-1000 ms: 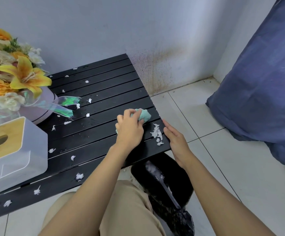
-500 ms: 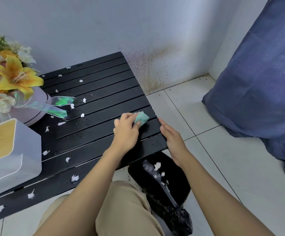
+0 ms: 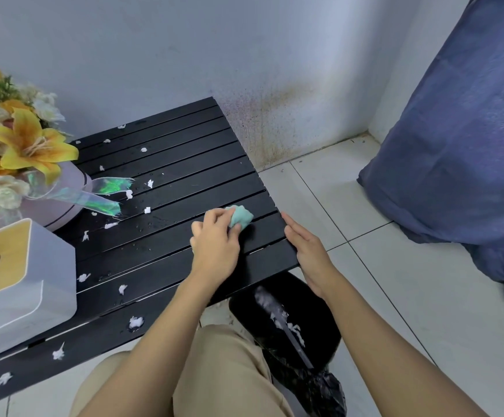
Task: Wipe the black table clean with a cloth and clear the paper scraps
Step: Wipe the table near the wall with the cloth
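Observation:
A black slatted table [image 3: 184, 164] fills the middle left. Several white paper scraps [image 3: 136, 322] lie over its left and front parts, with water drops among them. My left hand [image 3: 216, 245] grips a crumpled teal cloth [image 3: 241, 216] and presses it on the slats near the right edge. My right hand [image 3: 307, 251] rests with straight fingers along the table's right edge. Below that corner stands a black bin with a black bag [image 3: 292, 326], and several white scraps lie inside it.
A pink round flower box with yellow and orange flowers [image 3: 25, 152] and an iridescent ribbon [image 3: 106, 194] stands at the table's left. A white tissue box with a wooden lid [image 3: 19, 281] sits in front of it. Blue bedding [image 3: 455, 145] hangs at the right over the tiled floor.
The pile of scraps at the table's right edge went over the edge into the bin. My left hand with the cloth has drawn back a little to the left. My right hand stays at the edge.

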